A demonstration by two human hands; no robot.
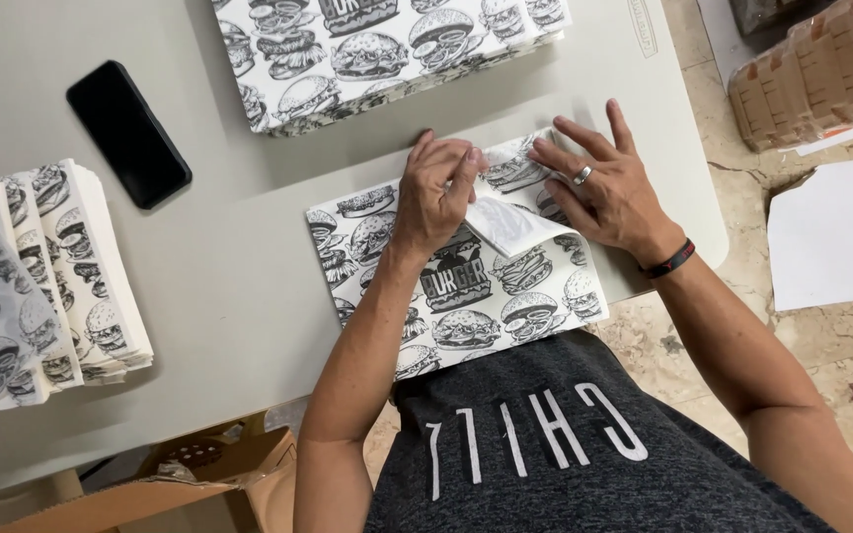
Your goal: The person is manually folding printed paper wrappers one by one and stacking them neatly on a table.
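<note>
Head view shows the left hand [438,192] pinching the printed paper sheet [456,286]'s folded corner, right hand [599,183] pressing flat, fingers spread; uneven pressure could skew the crease.

Bright, even, diffuse light, no hard glare. Soft shadows under left hand [433,192] and right hand [599,183] on grey table [249,276]. Focus sharp centre; slight softness and wide-angle stretch at edges. Phone [128,133] screen black, faint sheen.

Dark grey heathered shirt [565,454], white lettering; silver ring [581,176], black wristband [669,261] on right; bare forearms.
</note>
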